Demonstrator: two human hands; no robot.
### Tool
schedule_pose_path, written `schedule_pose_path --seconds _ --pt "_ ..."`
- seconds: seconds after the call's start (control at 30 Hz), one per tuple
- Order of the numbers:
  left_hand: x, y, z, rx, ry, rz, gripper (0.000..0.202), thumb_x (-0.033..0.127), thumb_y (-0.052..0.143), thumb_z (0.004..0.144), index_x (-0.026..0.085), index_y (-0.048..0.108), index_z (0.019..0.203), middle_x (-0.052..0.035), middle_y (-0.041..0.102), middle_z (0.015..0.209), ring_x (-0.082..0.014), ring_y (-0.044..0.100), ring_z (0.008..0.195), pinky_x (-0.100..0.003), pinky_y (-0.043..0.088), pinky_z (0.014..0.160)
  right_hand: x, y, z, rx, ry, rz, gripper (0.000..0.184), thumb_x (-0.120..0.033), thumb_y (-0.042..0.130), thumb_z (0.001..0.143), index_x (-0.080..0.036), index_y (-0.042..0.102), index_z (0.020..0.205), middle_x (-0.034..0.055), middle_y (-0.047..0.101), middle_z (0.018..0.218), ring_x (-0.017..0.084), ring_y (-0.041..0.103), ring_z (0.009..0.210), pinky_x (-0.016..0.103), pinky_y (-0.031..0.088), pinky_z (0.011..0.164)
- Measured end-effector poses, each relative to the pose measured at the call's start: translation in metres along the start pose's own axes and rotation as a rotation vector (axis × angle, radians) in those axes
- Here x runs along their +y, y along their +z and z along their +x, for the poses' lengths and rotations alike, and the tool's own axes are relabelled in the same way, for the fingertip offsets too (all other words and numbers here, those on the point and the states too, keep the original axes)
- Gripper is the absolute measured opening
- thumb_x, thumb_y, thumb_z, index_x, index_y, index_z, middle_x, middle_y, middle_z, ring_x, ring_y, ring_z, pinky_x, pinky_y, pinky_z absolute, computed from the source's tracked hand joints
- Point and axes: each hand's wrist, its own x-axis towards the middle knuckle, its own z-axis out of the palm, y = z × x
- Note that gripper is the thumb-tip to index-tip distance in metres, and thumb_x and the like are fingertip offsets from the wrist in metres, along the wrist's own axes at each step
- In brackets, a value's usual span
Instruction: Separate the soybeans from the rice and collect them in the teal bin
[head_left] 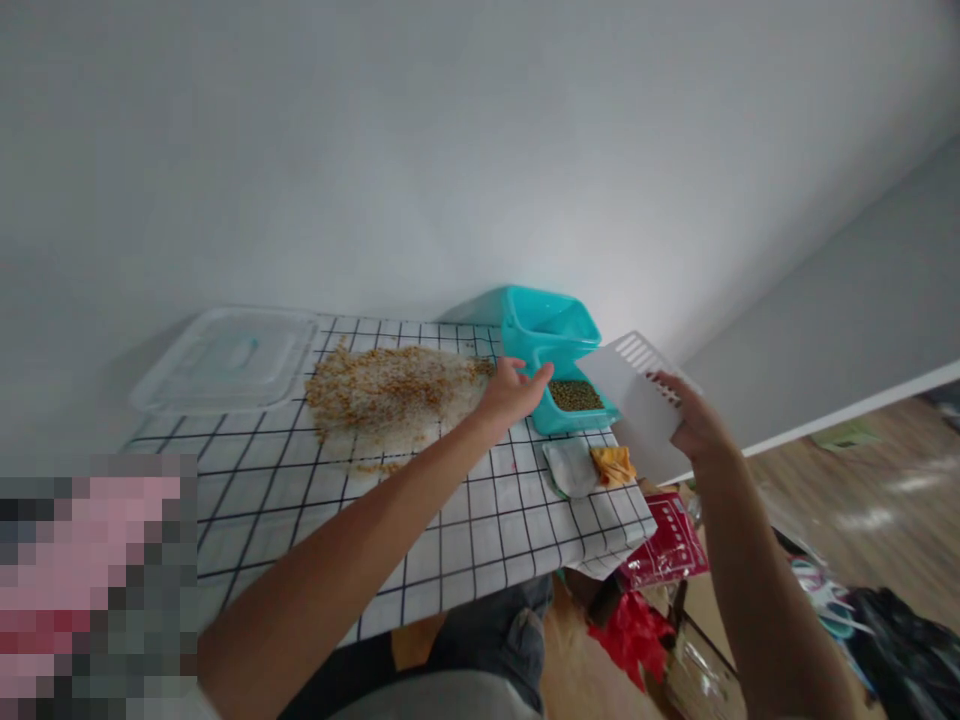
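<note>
A pile of mixed tan and white grains (pixel 386 395) lies spread on a white tablecloth with a black grid (pixel 450 540). My left hand (pixel 511 395) reaches over the pile's right edge, fingers apart, touching the rim of a teal tray (pixel 576 397) filled with small green beans. A second teal box (pixel 550 322) stands behind that tray against the wall. My right hand (pixel 694 420) is closed on a white slotted plastic scoop (pixel 637 395), held tilted just right of the tray.
A clear plastic lid (pixel 229 358) rests at the table's back left by the wall. A small white pouch (pixel 570 467) and an orange scrap (pixel 613 464) lie near the table's right edge. Red items (pixel 664 545) and clutter sit on the wooden floor below.
</note>
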Motion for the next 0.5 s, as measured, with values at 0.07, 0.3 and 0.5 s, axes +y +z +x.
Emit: schedule_pose_path --seconds 0.07,0.3,0.5 --pt "0.0 0.008 0.011 0.027 -0.005 0.072 0.055 0.061 0.068 0.084 0.018 0.056 0.117 -0.0169 0.073 0.112 -0.0293 0.071 0.107 -0.039 0.055 0.084 -0.001 0.003 0.01 -0.048 0.039 -0.025 0.014 -0.026 0.072 0.079 -0.018 0.071 0.091 0.0012 0.076 0.072 0.017 0.069 0.055 0.026 0.058 0.054" --pt "0.008 -0.001 0.034 0.042 0.041 0.287 0.045 0.04 0.084 0.072 0.02 0.067 0.108 -0.0205 0.072 0.115 -0.0427 0.062 0.121 -0.054 0.049 0.097 0.009 0.001 0.018 -0.16 0.153 -0.045 0.014 -0.022 0.068 0.085 -0.015 0.07 0.096 0.0067 0.078 0.074 0.019 0.071 0.054 0.028 0.06 0.052" --pt "0.013 -0.007 0.051 -0.066 0.029 0.296 0.032 0.036 0.071 0.093 0.018 0.067 0.119 -0.0114 0.068 0.125 -0.0265 0.066 0.112 -0.048 0.055 0.096 0.013 0.005 0.015 -0.193 0.14 -0.015 0.014 -0.026 0.069 0.086 -0.016 0.071 0.095 0.0067 0.075 0.066 0.02 0.069 0.05 0.027 0.058 0.048"
